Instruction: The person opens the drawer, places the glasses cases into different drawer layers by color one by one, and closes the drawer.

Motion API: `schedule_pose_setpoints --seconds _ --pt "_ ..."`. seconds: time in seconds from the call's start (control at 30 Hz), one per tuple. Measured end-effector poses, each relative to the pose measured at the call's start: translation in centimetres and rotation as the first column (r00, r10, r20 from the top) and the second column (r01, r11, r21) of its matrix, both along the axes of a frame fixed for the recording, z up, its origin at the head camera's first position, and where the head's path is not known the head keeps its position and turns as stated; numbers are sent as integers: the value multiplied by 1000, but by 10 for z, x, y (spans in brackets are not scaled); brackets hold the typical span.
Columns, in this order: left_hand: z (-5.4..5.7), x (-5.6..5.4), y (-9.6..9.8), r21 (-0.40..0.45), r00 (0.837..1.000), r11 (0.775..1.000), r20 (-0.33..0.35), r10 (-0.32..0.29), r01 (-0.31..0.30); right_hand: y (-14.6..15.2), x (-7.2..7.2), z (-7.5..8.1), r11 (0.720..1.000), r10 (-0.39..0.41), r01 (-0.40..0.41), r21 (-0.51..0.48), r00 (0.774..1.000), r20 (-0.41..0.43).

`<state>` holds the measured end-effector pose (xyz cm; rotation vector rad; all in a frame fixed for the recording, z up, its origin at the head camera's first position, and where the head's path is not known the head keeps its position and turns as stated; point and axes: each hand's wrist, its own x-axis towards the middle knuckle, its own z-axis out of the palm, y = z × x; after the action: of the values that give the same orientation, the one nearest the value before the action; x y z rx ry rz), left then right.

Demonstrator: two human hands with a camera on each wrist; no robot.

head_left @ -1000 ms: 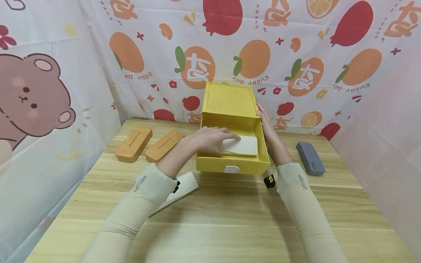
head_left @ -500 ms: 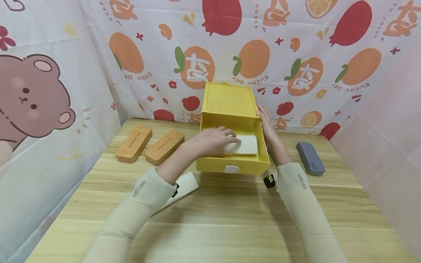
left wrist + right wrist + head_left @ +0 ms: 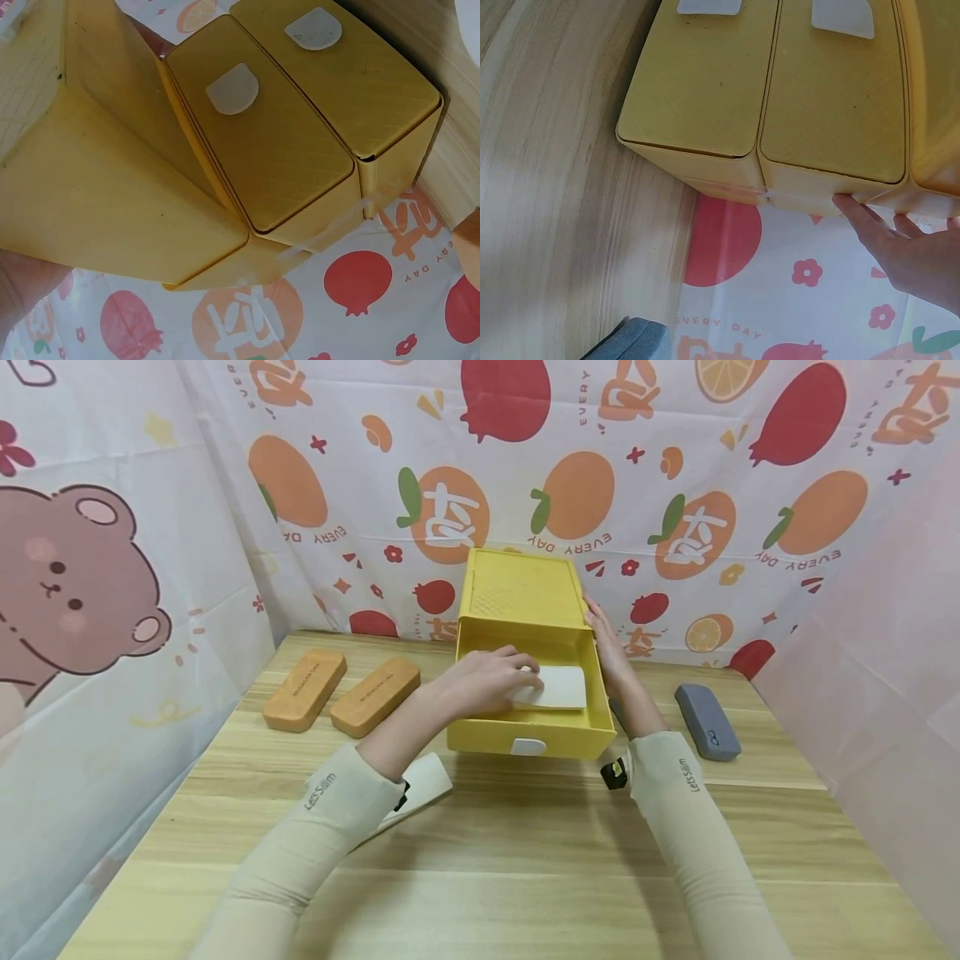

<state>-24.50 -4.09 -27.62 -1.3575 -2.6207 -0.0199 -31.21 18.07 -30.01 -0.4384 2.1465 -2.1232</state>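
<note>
A yellow drawer unit [image 3: 517, 587] stands against the fabric backdrop, its top drawer [image 3: 476, 737] pulled out. My left hand [image 3: 483, 681] reaches into that drawer, fingers curled over the left end of a folded white sheet [image 3: 564, 687]; the thumb is hidden in the head view. In the left wrist view, the drawer's underside blocks the sheet, and the two lower drawers [image 3: 277, 161] are closed. My right hand [image 3: 609, 647] lies along the unit's right side, its fingers [image 3: 866, 221] extended and touching the side wall.
Two orange glasses cases [image 3: 306, 689] lie at the left on the wooden table [image 3: 487, 877]. A grey glasses case [image 3: 707, 721] lies at the right. Another folded white sheet [image 3: 429, 785] lies partly under my left forearm. A dark object [image 3: 619, 715] shows beside the drawer's right corner.
My left fingers have drawn back slightly to the left and curled more. The white sheet has shifted a little toward the back of the drawer. My right hand has stayed in place.
</note>
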Motion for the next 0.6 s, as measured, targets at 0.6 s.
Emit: schedule_pose_setpoints --seconds 0.6 --pt "-2 -26 -1 48 997 996 -10 71 -70 0 -1 -2 1000 11 -11 -11 1000 -4"
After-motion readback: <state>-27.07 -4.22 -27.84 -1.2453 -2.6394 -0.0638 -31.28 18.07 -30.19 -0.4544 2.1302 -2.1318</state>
